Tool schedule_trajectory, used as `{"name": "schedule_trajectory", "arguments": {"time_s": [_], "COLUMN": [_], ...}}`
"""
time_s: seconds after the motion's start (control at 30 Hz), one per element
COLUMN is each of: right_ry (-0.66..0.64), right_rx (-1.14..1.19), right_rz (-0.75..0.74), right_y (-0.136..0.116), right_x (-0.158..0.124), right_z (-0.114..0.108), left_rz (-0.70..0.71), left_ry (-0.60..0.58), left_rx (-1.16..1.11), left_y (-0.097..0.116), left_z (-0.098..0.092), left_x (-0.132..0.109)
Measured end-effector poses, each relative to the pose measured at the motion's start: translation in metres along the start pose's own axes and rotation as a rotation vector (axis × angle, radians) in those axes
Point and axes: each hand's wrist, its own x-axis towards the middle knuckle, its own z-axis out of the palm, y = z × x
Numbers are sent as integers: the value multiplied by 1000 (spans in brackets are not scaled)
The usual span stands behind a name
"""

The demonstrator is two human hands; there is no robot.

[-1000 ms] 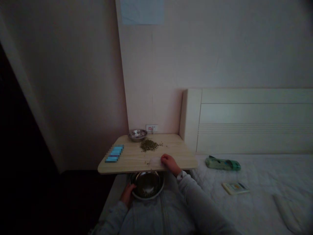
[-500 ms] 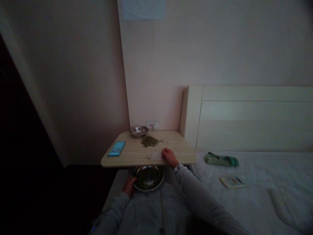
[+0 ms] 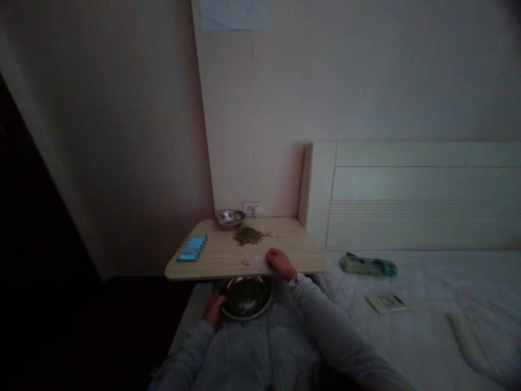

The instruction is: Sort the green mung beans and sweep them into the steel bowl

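Left hand [image 3: 214,310] still grasping bowl [image 3: 245,296] under table [image 3: 220,260] edge, right hand [image 3: 279,263] nudged left at white card [image 3: 257,262] — its grip unclear

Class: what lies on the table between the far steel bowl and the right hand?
A heap of small greenish grains, seen in the head view.

Pale wood-grain table [image 3: 228,263] — on it a silvery bowl [image 3: 229,219], an olive-green heap [image 3: 247,235], a blue block [image 3: 192,248]; beneath its near edge, a steel-grey basin [image 3: 245,297]; right of it, a mint-green pouch [image 3: 368,265].

A single head-worn view looks forward and down from well back at the table [image 3: 228,260], bed [image 3: 427,336] alongside.
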Motion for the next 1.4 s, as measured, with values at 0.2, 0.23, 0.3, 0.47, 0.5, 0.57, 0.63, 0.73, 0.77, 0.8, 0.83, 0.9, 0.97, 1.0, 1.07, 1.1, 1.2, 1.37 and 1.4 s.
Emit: {"name": "schedule_trajectory", "arguments": {"time_s": [0.2, 0.23, 0.3, 0.47, 0.5, 0.57, 0.63, 0.73, 0.77, 0.8, 0.83, 0.9, 0.97, 1.0, 1.07, 1.1, 1.2, 1.37, 1.4], "right_ry": [86, 104, 129, 142, 146, 155, 168, 192, 195, 193, 187, 167, 146, 139, 133, 135, 138, 141, 139], "right_rx": [123, 141, 169, 205, 214, 230, 246, 268, 269, 264, 256, 230, 189, 164, 115, 95, 66, 59, 59], "right_rz": [19, 14, -3, 4, 8, 5, -4, -10, -11, -14, -16, -20, -23, -22, -20, -17, -16, -16, -18], "right_y": [1, 0, 0, 0, 0, 0, 0, 1, 1, 2, 2, 1, 0, 0, -1, -2, -1, 1, 1], "right_x": [2, 2, 1, 1, 1, 2, 2, 3, 4, 4, 4, 4, 3, 3, 1, 1, 1, 2, 2], "right_z": [-4, -4, -5, -5, -5, -4, -4, -3, -3, -3, -3, -3, -2, -2, -2, -1, -1, -2, -3], "left_rz": [8, 3, -8, -1, 3, 5, -8, 0, 10, 39, 63, 74, 51, 35, 22, 19, 3, 10, 31], "left_ry": [-15, -18, -15, -33, -44, -56, -50, -48, -49, -38, -38, -29, -26, -26, -25, -24, -33, -29, -7], "left_rx": [23, 19, 16, 31, 37, 49, 70, 108, 128, 148, 177, 183, 163, 158, 155, 154, 134, 94, 92], "left_y": [-1, -1, 0, -1, 0, 1, 3, 4, 4, 4, 3, 2, 2, 2, 2, 2, 2, 0, 0], "left_z": [-1, 0, 1, 9, 11, 15, 17, 14, 12, 10, 8, 6, 7, 9, 13, 14, 17, 9, 7], "left_x": [2, 2, 2, 3, 3, 4, 4, 6, 7, 8, 9, 10, 11, 10, 8, 7, 4, 6, 7]}}
